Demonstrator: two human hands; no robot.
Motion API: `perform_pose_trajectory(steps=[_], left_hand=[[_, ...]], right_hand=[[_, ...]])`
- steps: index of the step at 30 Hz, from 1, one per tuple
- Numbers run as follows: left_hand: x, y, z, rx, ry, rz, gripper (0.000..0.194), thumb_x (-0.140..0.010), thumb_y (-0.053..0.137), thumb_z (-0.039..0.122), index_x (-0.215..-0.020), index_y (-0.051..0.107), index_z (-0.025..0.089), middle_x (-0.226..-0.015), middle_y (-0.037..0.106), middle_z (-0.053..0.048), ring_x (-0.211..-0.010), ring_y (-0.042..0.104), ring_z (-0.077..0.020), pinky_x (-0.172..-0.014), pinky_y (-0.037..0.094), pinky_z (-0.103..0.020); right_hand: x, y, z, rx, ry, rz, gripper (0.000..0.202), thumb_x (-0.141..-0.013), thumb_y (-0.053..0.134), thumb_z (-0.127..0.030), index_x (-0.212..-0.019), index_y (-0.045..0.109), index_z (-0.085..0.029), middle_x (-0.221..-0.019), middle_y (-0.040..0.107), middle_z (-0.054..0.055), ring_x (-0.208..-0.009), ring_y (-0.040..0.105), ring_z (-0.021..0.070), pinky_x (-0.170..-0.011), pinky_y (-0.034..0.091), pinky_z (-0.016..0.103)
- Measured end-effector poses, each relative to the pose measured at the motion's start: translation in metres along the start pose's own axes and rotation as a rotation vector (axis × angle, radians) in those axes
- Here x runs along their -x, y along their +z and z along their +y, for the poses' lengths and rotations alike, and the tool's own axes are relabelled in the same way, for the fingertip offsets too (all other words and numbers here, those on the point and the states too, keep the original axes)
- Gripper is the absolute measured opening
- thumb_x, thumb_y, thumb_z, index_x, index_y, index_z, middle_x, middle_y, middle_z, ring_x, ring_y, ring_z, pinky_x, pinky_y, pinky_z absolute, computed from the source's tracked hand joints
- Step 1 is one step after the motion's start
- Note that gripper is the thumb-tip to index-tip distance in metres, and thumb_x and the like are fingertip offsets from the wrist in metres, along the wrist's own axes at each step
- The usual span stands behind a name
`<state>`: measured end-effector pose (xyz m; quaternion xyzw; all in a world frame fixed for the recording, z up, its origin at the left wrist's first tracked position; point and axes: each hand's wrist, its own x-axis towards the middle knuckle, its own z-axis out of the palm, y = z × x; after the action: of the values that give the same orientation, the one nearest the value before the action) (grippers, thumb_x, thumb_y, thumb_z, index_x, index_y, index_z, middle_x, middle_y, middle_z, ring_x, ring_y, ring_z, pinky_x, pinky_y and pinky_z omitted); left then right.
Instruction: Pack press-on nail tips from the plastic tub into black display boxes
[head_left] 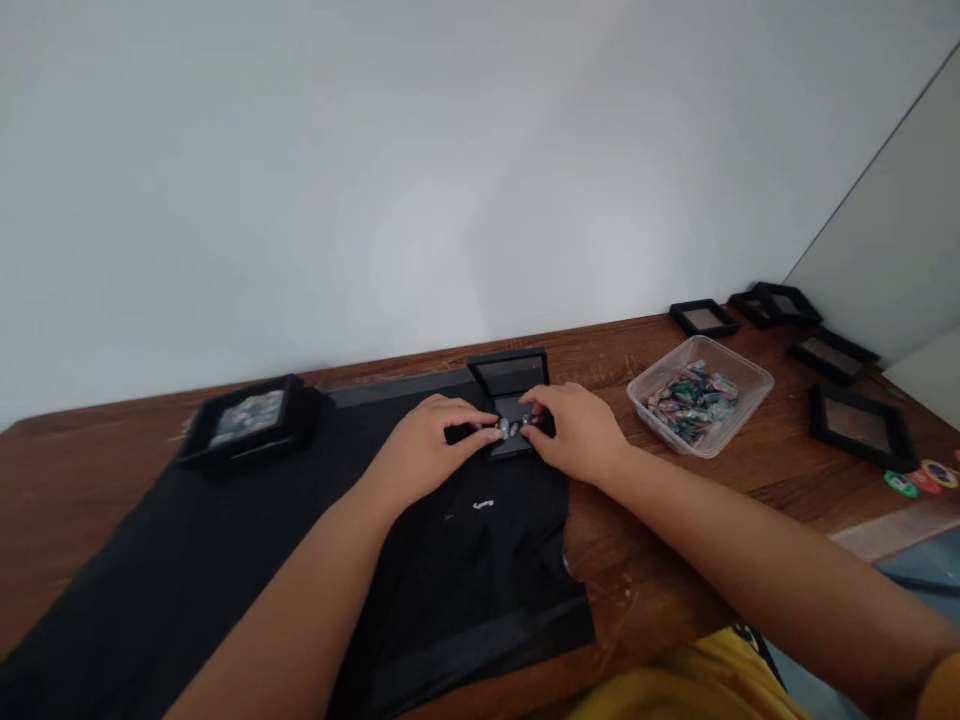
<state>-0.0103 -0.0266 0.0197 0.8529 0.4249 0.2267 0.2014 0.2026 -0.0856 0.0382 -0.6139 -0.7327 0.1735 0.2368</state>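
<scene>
An open black box (510,377) lies on a black cloth (480,570), its lid raised toward the wall. Several small shiny pieces (514,429) rest inside it. My left hand (427,445) reaches in from the left, thumb and index finger closed around a small piece at the box's left side. From the right, my right hand (574,430) has its fingertips pinched at pieces on the other side of the box; what they hold is too small to name. A small white curled bit (483,505) lies on the cloth in front.
A clear plastic tub (750,392) of wrapped colourful pieces stands right of the box. Black frames (862,425) lie at the far right, near round colourful discs (901,484). Stacked black boxes (292,420) with pieces inside sit at left. A wall rises behind.
</scene>
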Motion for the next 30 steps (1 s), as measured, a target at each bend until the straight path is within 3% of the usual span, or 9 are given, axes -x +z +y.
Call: perform_pose_trajectory(steps=[19, 26, 30], left_hand=[[-0.003, 0.005, 0.002, -0.064, -0.005, 0.016, 0.031, -0.093, 0.061, 0.051, -0.098, 0.081, 0.027, -0.097, 0.080, -0.006, -0.095, 0.066, -0.0273, -0.086, 0.053, -0.041], [-0.011, 0.009, 0.003, -0.082, -0.027, 0.047, 0.032, -0.092, 0.060, 0.048, -0.092, 0.083, 0.026, -0.092, 0.079, -0.007, -0.090, 0.066, -0.0274, -0.081, 0.053, -0.040], [-0.009, 0.009, 0.001, -0.040, -0.049, 0.059, 0.034, -0.090, 0.062, 0.053, -0.095, 0.082, 0.027, -0.094, 0.079, -0.006, -0.093, 0.067, -0.0277, -0.081, 0.053, -0.040]], right_hand=[[0.001, -0.002, 0.010, -0.261, 0.138, -0.010, 0.038, -0.079, 0.074, -0.002, -0.112, 0.073, -0.021, -0.107, 0.080, 0.003, -0.090, 0.071, 0.0189, -0.083, 0.054, 0.034], [-0.004, 0.000, 0.014, -0.385, 0.183, -0.048, 0.034, -0.080, 0.076, -0.006, -0.111, 0.073, -0.019, -0.110, 0.080, 0.004, -0.086, 0.072, 0.0177, -0.080, 0.055, 0.032], [-0.003, 0.000, 0.014, -0.336, 0.163, -0.031, 0.030, -0.083, 0.074, -0.006, -0.110, 0.074, -0.019, -0.108, 0.081, 0.004, -0.090, 0.073, 0.0195, -0.082, 0.057, 0.034]])
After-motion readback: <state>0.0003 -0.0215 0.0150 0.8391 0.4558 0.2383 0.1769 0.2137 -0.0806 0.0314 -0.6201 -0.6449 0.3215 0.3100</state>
